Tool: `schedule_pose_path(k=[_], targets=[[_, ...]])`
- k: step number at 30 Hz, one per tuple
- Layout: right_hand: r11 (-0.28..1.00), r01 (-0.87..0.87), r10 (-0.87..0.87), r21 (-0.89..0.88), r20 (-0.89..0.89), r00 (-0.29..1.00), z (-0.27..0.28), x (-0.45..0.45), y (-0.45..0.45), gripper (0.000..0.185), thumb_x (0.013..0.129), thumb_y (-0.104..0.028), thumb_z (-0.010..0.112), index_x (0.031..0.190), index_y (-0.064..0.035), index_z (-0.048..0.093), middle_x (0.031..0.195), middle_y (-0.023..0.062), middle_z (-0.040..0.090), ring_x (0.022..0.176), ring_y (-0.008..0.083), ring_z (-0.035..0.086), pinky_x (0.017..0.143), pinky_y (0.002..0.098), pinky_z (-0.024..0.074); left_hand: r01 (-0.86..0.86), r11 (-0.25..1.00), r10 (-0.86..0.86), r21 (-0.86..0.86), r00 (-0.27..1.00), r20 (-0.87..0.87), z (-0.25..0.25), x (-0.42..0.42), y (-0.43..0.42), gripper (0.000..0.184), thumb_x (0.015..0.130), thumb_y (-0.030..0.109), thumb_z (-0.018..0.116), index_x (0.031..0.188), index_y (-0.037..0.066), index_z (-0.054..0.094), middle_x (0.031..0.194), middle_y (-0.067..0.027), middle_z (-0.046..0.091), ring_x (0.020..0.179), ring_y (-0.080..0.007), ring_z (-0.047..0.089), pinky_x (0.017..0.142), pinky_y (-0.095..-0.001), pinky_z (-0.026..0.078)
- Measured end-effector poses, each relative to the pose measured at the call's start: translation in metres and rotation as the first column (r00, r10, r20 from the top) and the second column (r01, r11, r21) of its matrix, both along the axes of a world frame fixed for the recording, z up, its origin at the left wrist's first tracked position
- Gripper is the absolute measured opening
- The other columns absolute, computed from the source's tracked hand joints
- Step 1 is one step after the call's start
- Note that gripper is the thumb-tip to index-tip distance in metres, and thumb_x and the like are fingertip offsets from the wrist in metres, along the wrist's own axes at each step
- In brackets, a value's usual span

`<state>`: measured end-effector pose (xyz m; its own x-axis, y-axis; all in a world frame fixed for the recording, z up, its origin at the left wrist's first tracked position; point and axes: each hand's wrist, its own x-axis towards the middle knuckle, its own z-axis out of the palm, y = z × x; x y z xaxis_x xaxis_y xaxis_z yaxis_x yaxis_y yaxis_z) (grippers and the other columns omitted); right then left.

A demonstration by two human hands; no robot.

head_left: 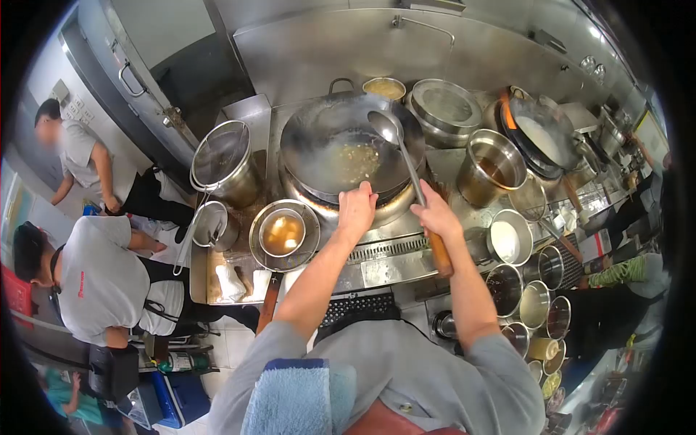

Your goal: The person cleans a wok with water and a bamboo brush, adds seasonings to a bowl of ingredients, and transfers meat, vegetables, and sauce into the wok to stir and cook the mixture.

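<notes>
My right hand (439, 211) is wrapped round the shaft of a long metal ladle (407, 159) with a wooden end. The ladle's bowl is raised over the right side of a large dark wok (308, 156). At the wok's near rim my left hand (357, 208) is closed on its edge; the exact grip is partly hidden. Small pale chopped bits (359, 161) lie in the wok's bottom, with steam or smoke over them. Left of my left forearm stands a metal bowl (281, 250) of brownish liquid with pale chunks.
A strainer-topped pot (225, 163) stands to the left. Pots (493, 170) and a second wok (540, 138) line the right. Several seasoning containers (535, 303) sit beside my right arm. Other people (109, 268) stand on the left. A faucet (428, 27) juts from the back wall.
</notes>
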<state>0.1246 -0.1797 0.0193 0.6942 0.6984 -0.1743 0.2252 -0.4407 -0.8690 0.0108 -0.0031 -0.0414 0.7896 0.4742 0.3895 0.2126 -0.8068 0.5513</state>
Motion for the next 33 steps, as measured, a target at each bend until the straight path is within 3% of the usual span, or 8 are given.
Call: schedule_pose_path(k=[4, 11, 15, 19, 24, 28, 31, 33], targets=[[0.983, -0.076, 0.123, 0.166, -0.292, 0.948, -0.023, -0.010, 0.018, 0.073, 0.082, -0.008, 0.059, 0.148, -0.0059, 0.026, 0.067, 0.0015, 0.051, 0.046, 0.0110, 0.048, 0.040, 0.0288, 0.0430, 0.093, 0.996, -0.092, -0.012, 0.995, 0.031, 0.013, -0.006, 0.003, 0.016, 0.085, 0.018, 0.065, 0.084, 0.006, 0.053, 0.070, -0.0166, 0.063, 0.071, -0.0382, 0.062, 0.069, -0.0491, 0.042], [0.962, -0.228, 0.257, 0.150, -0.212, 0.943, 0.004, -0.042, 0.012, 0.068, 0.085, -0.005, 0.059, 0.147, -0.0109, 0.030, 0.064, -0.0051, 0.046, 0.046, 0.0046, 0.044, 0.037, 0.0220, 0.0384, 0.127, 0.992, -0.126, -0.001, 0.991, 0.041, 0.018, -0.024, 0.004, 0.018, 0.086, 0.018, 0.064, 0.085, 0.004, 0.053, 0.068, -0.0161, 0.063, 0.069, -0.0389, 0.061, 0.069, -0.0474, 0.041], [0.959, -0.271, 0.282, 0.084, -0.404, 0.870, 0.021, -0.024, 0.002, 0.071, 0.085, -0.003, 0.057, 0.149, -0.0117, 0.026, 0.063, -0.0047, 0.046, 0.046, 0.0047, 0.043, 0.038, 0.0220, 0.0382, 0.094, 0.995, -0.094, -0.020, 0.996, 0.013, 0.013, -0.006, 0.011, 0.019, 0.086, 0.020, 0.065, 0.086, 0.005, 0.053, 0.068, -0.0151, 0.063, 0.070, -0.0369, 0.062, 0.070, -0.0458, 0.041], [0.969, -0.246, 0.244, -0.022, -0.067, 0.968, 0.013, -0.014, 0.011, 0.078, 0.078, -0.009, 0.061, 0.148, -0.0041, 0.025, 0.065, 0.0030, 0.051, 0.048, 0.0120, 0.049, 0.041, 0.0290, 0.0420, 0.121, 0.993, -0.121, 0.018, 0.992, 0.025, 0.018, -0.019, 0.001, 0.016, 0.086, 0.019, 0.064, 0.087, 0.006, 0.054, 0.069, -0.0157, 0.064, 0.072, -0.0388, 0.061, 0.071, -0.0465, 0.041], [0.996, -0.094, 0.095, -0.006, 0.041, 0.995, 0.015, -0.013, 0.015, 0.077, 0.079, -0.011, 0.056, 0.147, 0.0024, 0.022, 0.066, 0.0108, 0.054, 0.050, 0.0187, 0.053, 0.044, 0.0342, 0.0456, 0.050, 0.999, -0.050, 0.019, 0.998, -0.045, 0.011, 0.003, 0.010, 0.017, 0.086, 0.018, 0.064, 0.085, 0.006, 0.053, 0.072, -0.0172, 0.064, 0.074, -0.0396, 0.061, 0.071, -0.0483, 0.042], [0.993, -0.014, 0.053, -0.120, 0.327, 0.944, -0.024, 0.012, 0.026, 0.073, 0.078, -0.009, 0.055, 0.145, 0.0020, 0.027, 0.075, 0.0138, 0.058, 0.057, 0.0196, 0.057, 0.045, 0.0348, 0.0480, 0.154, 0.988, -0.154, 0.013, 0.988, -0.004, 0.030, -0.012, 0.005, 0.015, 0.087, 0.017, 0.062, 0.084, 0.005, 0.053, 0.073, -0.0177, 0.064, 0.074, -0.0405, 0.061, 0.068, -0.0497, 0.042], [0.996, -0.086, 0.085, -0.031, -0.050, 0.995, -0.009, 0.003, 0.036, 0.080, 0.078, -0.008, 0.059, 0.149, -0.0015, 0.021, 0.065, 0.0066, 0.053, 0.049, 0.0143, 0.051, 0.042, 0.0317, 0.0434, 0.094, 0.995, -0.093, 0.044, 0.995, -0.030, 0.021, 0.002, 0.013, 0.016, 0.086, 0.016, 0.063, 0.084, 0.005, 0.052, 0.073, -0.0176, 0.064, 0.074, -0.0406, 0.061, 0.067, -0.0491, 0.042], [0.982, -0.190, 0.189, -0.018, -0.070, 0.980, 0.003, 0.001, 0.036, 0.079, 0.076, -0.008, 0.059, 0.146, 0.0026, 0.024, 0.069, 0.0092, 0.056, 0.051, 0.0147, 0.052, 0.045, 0.0307, 0.0465, 0.113, 0.992, -0.113, 0.062, 0.994, -0.008, 0.022, 0.002, 0.014, 0.016, 0.086, 0.017, 0.063, 0.085, 0.005, 0.052, 0.072, -0.0168, 0.064, 0.073, -0.0407, 0.061, 0.067, -0.0493, 0.042]])
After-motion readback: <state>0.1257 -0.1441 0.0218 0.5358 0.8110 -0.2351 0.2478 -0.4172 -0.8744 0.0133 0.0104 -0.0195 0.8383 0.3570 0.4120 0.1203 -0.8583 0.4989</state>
